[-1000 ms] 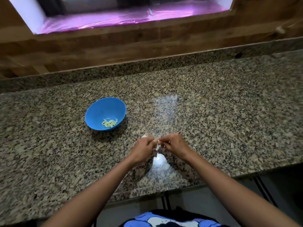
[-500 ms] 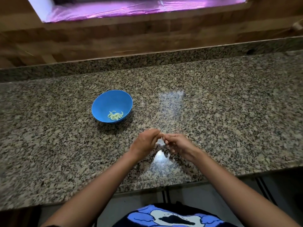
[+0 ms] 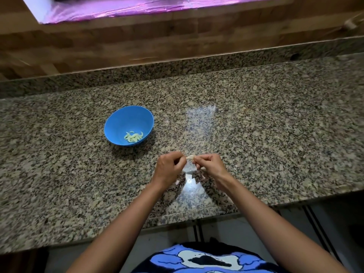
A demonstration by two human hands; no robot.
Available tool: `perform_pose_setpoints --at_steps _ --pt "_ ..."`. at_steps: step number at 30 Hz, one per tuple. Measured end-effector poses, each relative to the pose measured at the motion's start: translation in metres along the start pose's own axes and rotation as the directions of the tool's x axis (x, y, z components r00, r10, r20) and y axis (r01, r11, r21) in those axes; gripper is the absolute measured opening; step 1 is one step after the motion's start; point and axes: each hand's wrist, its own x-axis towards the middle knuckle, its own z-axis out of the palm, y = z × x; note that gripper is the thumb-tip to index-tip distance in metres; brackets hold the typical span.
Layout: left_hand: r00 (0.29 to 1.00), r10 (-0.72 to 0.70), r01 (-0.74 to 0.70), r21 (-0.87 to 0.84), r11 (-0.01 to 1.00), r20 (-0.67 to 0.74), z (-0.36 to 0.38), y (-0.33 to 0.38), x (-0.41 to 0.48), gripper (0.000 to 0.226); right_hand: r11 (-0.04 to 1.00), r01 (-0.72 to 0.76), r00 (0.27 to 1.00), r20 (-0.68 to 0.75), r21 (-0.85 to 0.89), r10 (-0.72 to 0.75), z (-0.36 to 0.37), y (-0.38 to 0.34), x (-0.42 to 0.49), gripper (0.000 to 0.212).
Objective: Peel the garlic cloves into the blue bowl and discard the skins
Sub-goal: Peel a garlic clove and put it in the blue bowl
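Left of centre on the counter (image 3: pixel 275 134) stands the bowl (image 3: pixel 122 117), with a small heap of peeled cloves (image 3: pixel 133 136) at its bottom. Lower and to its right, at mid-frame, the left hand (image 3: pixel 169 167) has its fingers curled in and pinches one end of a clove (image 3: pixel 190 157). The clove shows only as a pale sliver in the gap between the hands, above the counter and well apart from the bowl. How much skin is on it is too small to tell. The right hand (image 3: pixel 208 164) pinches the other end, its fingers curled too.

The step looks like stripping this clove. It should go best if the left hand holds firm as the anchor while the right catches the skin at the tip and draws it along the length, without crushing. The skin should be kept away from the bowl. The bare clove then goes up-left and is let go low over the heap.
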Motion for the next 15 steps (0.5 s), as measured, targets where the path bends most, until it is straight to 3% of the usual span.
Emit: perform_pose_setpoints --at_steps 2,5,15 --pt "0.999 0.036 -0.036 -0.003 0.999 0.000 0.0009 0.0046 -0.0005 0.028 1.000 0.011 1.000 -0.015 0.028 -0.010 -0.0019 -0.0008 -0.0006 0.020" --pt "0.998 -0.047 0.043 -0.075 0.996 -0.052 0.0019 0.0026 0.0003 0.029 0.999 0.036 0.999 0.005 -0.036 -0.036 -0.0020 -0.0009 0.0006 0.019" --pt "0.984 -0.137 0.117 -0.162 0.980 -0.116 0.0045 0.0074 -0.0028 0.025 0.997 0.068 0.997 -0.024 0.036 -0.067 0.0019 -0.0040 0.0003 0.017"
